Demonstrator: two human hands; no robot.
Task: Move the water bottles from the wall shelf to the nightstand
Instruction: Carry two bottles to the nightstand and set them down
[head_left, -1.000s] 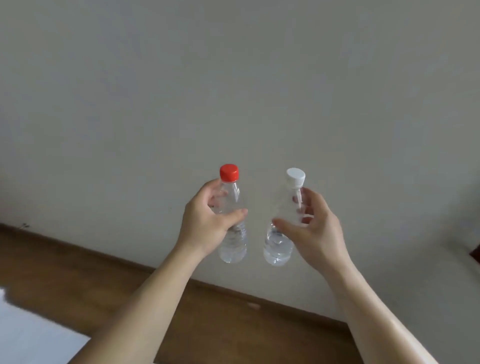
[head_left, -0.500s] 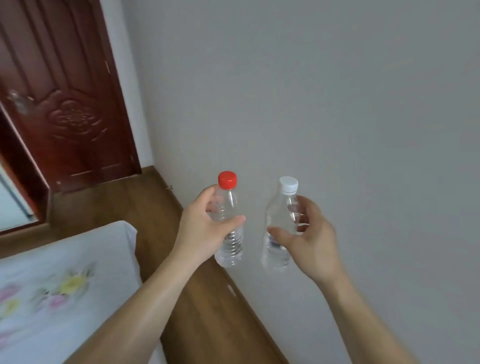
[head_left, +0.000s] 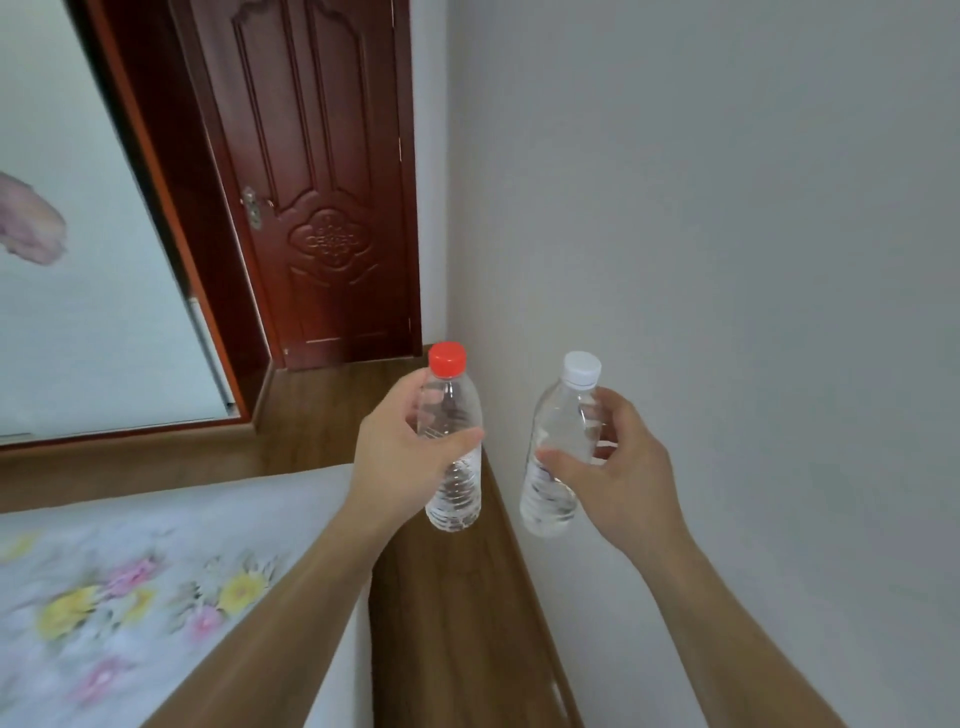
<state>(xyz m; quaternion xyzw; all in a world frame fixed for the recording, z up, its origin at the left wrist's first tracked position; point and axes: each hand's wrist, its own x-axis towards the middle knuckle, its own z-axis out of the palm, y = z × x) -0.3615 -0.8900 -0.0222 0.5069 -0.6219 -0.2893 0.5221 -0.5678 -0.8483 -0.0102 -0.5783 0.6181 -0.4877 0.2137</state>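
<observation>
Now both hands are full: the left hand (head_left: 400, 467) wraps the red-capped bottle (head_left: 451, 447), the right hand (head_left: 618, 483) grips the white-capped bottle (head_left: 558, 452), both carried in mid-air above the wooden floor (head_left: 457, 613) beside the grey wall (head_left: 727, 260). Red cap straight up, long axis vertical; white cap leaning slightly right. Since a second ago the view has swung left, bringing the dark door (head_left: 322, 182) and floral bed (head_left: 130, 587) in.

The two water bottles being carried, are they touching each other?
Apart. The head view shows a strip of grey wall and wooden skirting between the red-capped bottle in the left hand and the white-capped bottle in the right hand.
</observation>
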